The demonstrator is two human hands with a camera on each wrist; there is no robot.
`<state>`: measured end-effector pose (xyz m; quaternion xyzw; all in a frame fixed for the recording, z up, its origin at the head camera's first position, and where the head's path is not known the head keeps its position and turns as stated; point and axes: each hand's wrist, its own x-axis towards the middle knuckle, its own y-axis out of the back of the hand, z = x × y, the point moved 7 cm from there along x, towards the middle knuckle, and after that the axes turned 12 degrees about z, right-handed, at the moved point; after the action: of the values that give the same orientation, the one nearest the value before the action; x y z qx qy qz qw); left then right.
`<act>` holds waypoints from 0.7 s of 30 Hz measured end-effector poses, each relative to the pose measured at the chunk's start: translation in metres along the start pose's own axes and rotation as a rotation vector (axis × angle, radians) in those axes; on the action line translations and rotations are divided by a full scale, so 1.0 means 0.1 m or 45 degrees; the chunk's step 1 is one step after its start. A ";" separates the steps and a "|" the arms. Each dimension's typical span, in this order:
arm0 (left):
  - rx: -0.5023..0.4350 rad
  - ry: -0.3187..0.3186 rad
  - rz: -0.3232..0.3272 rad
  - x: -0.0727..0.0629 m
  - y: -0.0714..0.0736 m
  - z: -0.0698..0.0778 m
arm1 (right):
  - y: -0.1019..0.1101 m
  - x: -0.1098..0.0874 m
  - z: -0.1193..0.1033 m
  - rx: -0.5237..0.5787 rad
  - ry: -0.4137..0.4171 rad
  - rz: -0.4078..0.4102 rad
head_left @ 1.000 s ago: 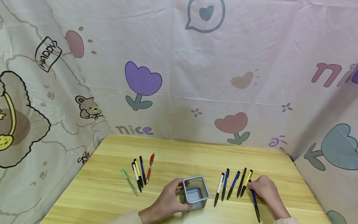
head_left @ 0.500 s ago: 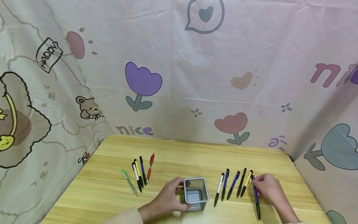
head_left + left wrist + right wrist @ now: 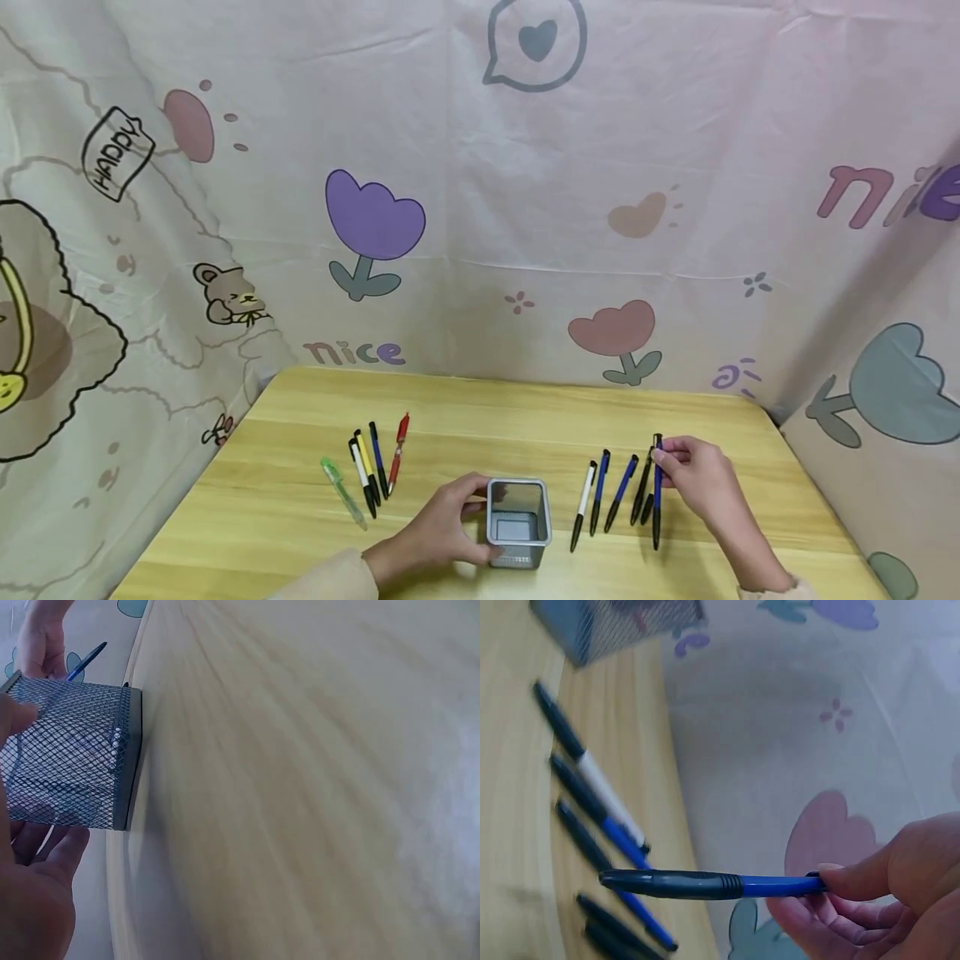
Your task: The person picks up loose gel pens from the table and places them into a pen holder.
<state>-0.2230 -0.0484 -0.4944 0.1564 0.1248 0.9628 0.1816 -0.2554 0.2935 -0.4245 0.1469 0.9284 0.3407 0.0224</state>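
Pens (image 3: 583, 506) and mesh holder (image 3: 519, 556) on table (image 3: 465, 417)

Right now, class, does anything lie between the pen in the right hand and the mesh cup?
Yes: other pens lie in a row on the table between the held pen and the mesh cup, but lower.

I am working in a place closed in by hangings; home or studio, I am not able to tell. Behind the wood-grain table (image 3: 487, 425), a tulip-printed cloth (image 3: 480, 183) is hanging; left of the table, a bear-printed cloth (image 3: 161, 292) is falling in folds.
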 end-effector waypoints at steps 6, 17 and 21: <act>-0.014 0.002 0.000 -0.02 0.01 -0.01 | -0.05 -0.11 -0.23 0.204 -0.042 0.008; -0.025 -0.038 -0.003 -0.05 0.03 0.00 | -0.18 -0.33 -0.74 0.620 -0.060 0.009; -0.035 -0.042 -0.005 -0.05 0.02 0.00 | -0.29 -0.40 -0.88 0.682 -0.035 -0.003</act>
<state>-0.2192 -0.0522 -0.4950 0.1696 0.1087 0.9614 0.1877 -0.2372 0.2062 -0.3776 0.1513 0.9852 0.0807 -0.0042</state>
